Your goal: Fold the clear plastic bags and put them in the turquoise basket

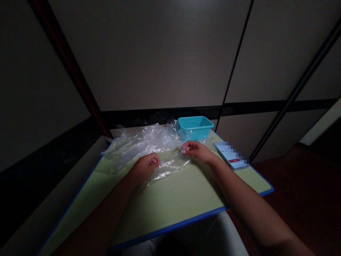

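A clear plastic bag (170, 167) stretches between my two hands, just above the table. My left hand (147, 166) is closed, its curled fingers gripping the bag's left part. With thumb and fingers pinched together, my right hand (195, 151) holds the bag's far right end. Behind my hands lies a loose heap of crumpled clear plastic bags (151, 138), spread over the back left of the table. Where the held bag ends and the heap begins is hard to make out.
A turquoise plastic basket (197, 133) stands at the table's back edge, against the panelled wall. On the right lies a phone (230, 156) with its screen lit. The pale green table (170, 209) has a blue rim; my legs are beneath it.
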Action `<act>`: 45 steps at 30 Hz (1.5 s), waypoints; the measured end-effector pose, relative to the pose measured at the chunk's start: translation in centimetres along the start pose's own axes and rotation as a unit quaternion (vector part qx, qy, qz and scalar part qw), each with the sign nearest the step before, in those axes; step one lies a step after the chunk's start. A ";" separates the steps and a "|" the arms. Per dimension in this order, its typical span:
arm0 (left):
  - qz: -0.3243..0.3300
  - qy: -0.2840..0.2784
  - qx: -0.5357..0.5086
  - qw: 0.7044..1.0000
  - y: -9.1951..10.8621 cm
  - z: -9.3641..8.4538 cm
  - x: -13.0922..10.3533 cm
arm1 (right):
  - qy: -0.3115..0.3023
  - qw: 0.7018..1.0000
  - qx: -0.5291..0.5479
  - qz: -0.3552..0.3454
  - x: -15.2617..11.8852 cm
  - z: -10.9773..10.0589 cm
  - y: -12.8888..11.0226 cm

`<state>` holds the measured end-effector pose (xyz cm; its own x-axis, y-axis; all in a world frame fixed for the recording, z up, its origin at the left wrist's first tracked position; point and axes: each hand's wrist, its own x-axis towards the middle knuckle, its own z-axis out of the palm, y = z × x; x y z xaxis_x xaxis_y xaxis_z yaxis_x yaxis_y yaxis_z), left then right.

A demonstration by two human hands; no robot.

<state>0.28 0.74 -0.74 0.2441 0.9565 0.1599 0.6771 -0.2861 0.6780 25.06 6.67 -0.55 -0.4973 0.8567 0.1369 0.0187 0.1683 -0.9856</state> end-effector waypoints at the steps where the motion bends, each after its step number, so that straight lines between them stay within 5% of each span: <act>1: -0.001 -0.003 -0.012 1.000 0.2 -0.1 0.0 | -0.003 1.000 -0.012 0.001 0.0 0.0 0.1; 6: -0.002 -0.005 -0.022 1.000 0.6 -0.1 -0.1 | -0.009 0.982 -0.186 -0.014 -0.1 -0.1 0.4; 10: 0.013 -0.011 -0.015 1.000 0.6 0.1 -0.1 | 0.018 0.932 -0.339 -0.126 -0.5 0.2 0.1; 16: 0.044 -0.005 -0.012 0.999 1.0 0.2 -0.2 | -0.022 0.888 -0.423 -0.182 -1.1 2.5 -0.5; 21: 0.036 -0.013 -0.001 0.999 1.5 -0.1 -0.3 | -0.024 0.894 -0.422 -0.150 -1.2 3.5 -0.4; 33: -0.010 -0.004 -0.019 1.000 1.3 -0.1 0.0 | -0.045 0.960 -0.270 -0.053 -0.3 0.3 -0.6; 45: -0.016 -0.011 -0.045 0.999 0.5 0.0 0.2 | 0.027 0.985 -0.169 0.008 -0.2 -0.7 -1.1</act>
<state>0.65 0.84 -0.34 0.2399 0.9631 0.1219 0.6200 -0.2486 0.7442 25.72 6.64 0.62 -0.4474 0.8841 0.1351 0.3188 0.2987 -0.8995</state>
